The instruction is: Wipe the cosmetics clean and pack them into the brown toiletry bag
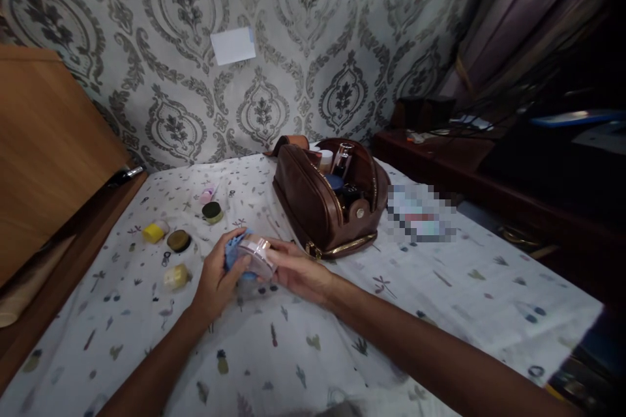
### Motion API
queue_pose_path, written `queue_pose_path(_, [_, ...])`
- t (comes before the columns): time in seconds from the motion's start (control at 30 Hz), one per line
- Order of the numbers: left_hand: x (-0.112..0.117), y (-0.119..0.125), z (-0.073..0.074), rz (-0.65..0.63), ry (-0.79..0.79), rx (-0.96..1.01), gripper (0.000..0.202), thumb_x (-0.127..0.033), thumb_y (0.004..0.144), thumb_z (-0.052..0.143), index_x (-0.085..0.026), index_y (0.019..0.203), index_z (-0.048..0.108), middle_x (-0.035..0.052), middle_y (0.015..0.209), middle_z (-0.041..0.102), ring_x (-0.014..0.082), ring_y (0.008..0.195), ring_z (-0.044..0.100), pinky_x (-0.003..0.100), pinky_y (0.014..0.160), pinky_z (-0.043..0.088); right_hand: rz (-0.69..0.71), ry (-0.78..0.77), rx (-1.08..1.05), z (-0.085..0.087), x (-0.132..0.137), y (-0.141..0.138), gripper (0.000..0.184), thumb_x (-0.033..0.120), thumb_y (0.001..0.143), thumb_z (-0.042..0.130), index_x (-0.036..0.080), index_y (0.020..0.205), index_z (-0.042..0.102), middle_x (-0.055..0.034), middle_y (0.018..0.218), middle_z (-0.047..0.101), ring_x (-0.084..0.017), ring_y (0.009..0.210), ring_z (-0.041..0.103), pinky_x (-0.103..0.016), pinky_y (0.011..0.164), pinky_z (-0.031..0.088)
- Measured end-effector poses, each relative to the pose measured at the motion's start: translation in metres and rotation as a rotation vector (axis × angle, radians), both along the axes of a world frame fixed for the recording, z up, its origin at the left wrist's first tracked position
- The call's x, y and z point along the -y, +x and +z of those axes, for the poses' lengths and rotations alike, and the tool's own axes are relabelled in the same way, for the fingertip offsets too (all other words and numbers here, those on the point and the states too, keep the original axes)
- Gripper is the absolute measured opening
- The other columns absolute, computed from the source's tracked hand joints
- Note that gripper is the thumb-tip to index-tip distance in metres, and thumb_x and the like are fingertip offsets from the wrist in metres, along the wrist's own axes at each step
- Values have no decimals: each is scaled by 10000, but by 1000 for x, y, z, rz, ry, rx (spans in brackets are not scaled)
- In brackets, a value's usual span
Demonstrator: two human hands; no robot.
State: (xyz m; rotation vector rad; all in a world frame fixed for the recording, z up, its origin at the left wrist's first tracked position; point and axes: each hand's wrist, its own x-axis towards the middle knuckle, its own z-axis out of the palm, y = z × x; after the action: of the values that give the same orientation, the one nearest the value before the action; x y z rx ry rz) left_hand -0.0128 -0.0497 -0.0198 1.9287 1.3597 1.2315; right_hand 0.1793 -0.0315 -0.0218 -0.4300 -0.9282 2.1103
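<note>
Left of the brown leather bag [308, 199], the left hand [219, 273] and nearer right hand [306, 275] hold a clear round jar [259, 255].

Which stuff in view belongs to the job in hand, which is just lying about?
In the job:
clear container, between left hand and right hand
blue cloth, against it
open brown bag, small jars: probably

Lying about, seemingly:
pixelated item right of the bag
blue-edged flat item, far right
</note>
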Motion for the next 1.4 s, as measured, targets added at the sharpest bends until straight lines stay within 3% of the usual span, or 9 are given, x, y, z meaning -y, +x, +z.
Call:
queue_pose_path(0.23, [3, 3, 18, 19, 113, 28, 393, -455, 1015, 383, -210, 1103, 677, 82, 1120, 682, 224, 1071, 632, 357, 940, 513, -38, 51, 113, -10, 1, -6, 749, 356, 604, 925, 241, 1281, 625, 1, 926, 640, -127, 761, 601, -208, 576, 452])
queue_pose_path(0.33, [9, 6, 22, 38, 228, -55, 315, -366, 1018, 412, -225, 1097, 682, 76, 1107, 659, 214, 1085, 617, 352, 959, 503, -110, 114, 170, -13, 1, -5, 842, 355, 610, 922, 265, 1362, 553, 4, 949, 625, -142, 818, 616, -235, 636, 480])
queue_pose_path(0.5, [17, 9, 24, 8, 503, -260, 248, -213, 976, 489, -248, 1153, 659, 86, 1156, 634, 232, 1124, 593, 394, 973, 503, -217, 171, 214, -18, -3, -7, 934, 349, 558, 948, 245, 1381, 520, -7, 1004, 648, -171, 968, 625, -341, 906, 489])
queue_pose_path(0.67, [20, 11, 20, -127, 643, -385, 419, -126, 927, 549, -255, 1326, 564, 102, 1230, 616, 260, 1213, 554, 442, 1049, 466, -245, 61, 93, -16, -3, -7, 813, 333, 561, 945, 263, 1286, 585, 10, 982, 637, -154, 920, 633, -313, 824, 531])
queue_pose_path(0.8, [15, 10, 14, -60, 483, -322, 423, -182, 993, 455, -262, 1404, 512, 112, 1353, 566, 242, 1280, 531, 419, 1074, 462, -108, 9, 0, -4, 1, -4, 533, 299, 656, 891, 232, 1125, 648, -3, 1030, 657, -143, 925, 646, -302, 825, 551])
queue_pose_path(0.93, [9, 9, 10, -4, 200, -199, 396, -308, 1028, 399, -247, 1397, 529, 109, 1394, 569, 234, 1293, 539, 420, 1087, 455, -102, 2, -36, 0, 2, -4, 553, 270, 619, 905, 250, 1078, 596, 10, 1050, 664, -145, 912, 666, -323, 838, 567])
queue_pose_path(1.1, [11, 15, 13, -55, -74, -14, 492, -473, 993, 444, -201, 1390, 546, 122, 1336, 619, 260, 1232, 578, 451, 1107, 426, -294, 160, 67, -6, -3, -7, 707, 329, 535, 944, 264, 1093, 516, -9, 1104, 654, -168, 983, 655, -331, 905, 524])
queue_pose_path(1.27, [14, 19, 16, -103, -354, 300, 557, -568, 937, 526, -220, 1365, 601, 91, 1295, 675, 274, 1221, 603, 396, 1072, 471, -499, 464, 383, -8, -2, -6, 780, 276, 539, 915, 273, 1173, 462, -28, 1146, 608, -209, 1088, 596, -355, 912, 494])
queue_pose_path(1.4, [11, 18, 15, -133, -511, 551, 638, -561, 833, 690, -212, 1360, 606, 99, 1242, 710, 291, 1159, 651, 383, 980, 543, -562, 617, 608, -4, 6, -3, 786, 224, 569, 877, 265, 1229, 452, -30, 1170, 577, -212, 1059, 593, -384, 921, 503])
